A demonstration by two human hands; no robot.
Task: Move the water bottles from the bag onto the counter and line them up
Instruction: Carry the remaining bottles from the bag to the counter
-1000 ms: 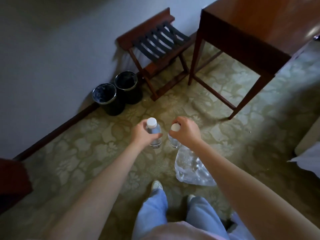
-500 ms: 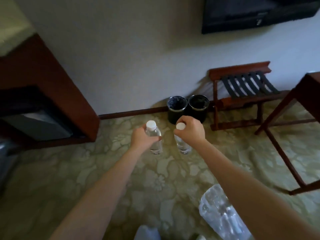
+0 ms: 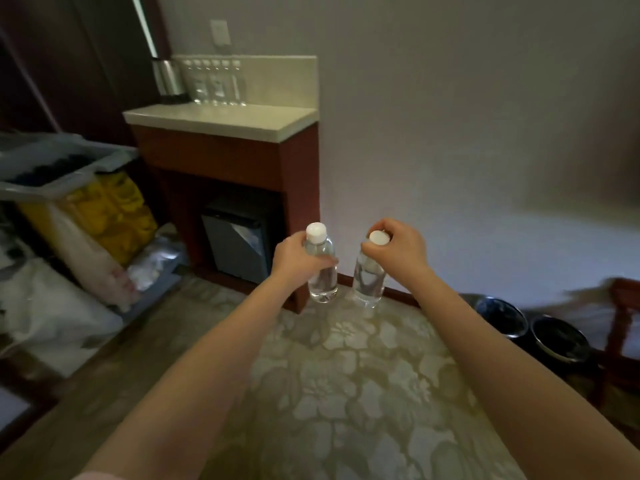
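Note:
My left hand (image 3: 294, 256) grips a clear water bottle (image 3: 322, 277) with a white cap around its upper body. My right hand (image 3: 401, 247) holds a second clear water bottle (image 3: 369, 282) by its neck, just under the white cap. Both bottles hang upright in the air, side by side, above the carpet. The pale stone counter (image 3: 221, 121) tops a red-brown cabinet ahead and to the left, higher in view than the bottles. Several bottles (image 3: 214, 81) stand in a row along its back edge. The bag is out of view.
A metal kettle (image 3: 168, 77) stands at the counter's back left corner. A small dark fridge (image 3: 239, 244) sits under the counter. A housekeeping cart (image 3: 62, 168) with a yellow bag (image 3: 110, 209) stands at the left. Two black bins (image 3: 533, 330) stand by the wall at the right.
My view has swung left from the luggage rack and bins to the counter and cart. The bag has left the frame. Both hands keep their bottles.

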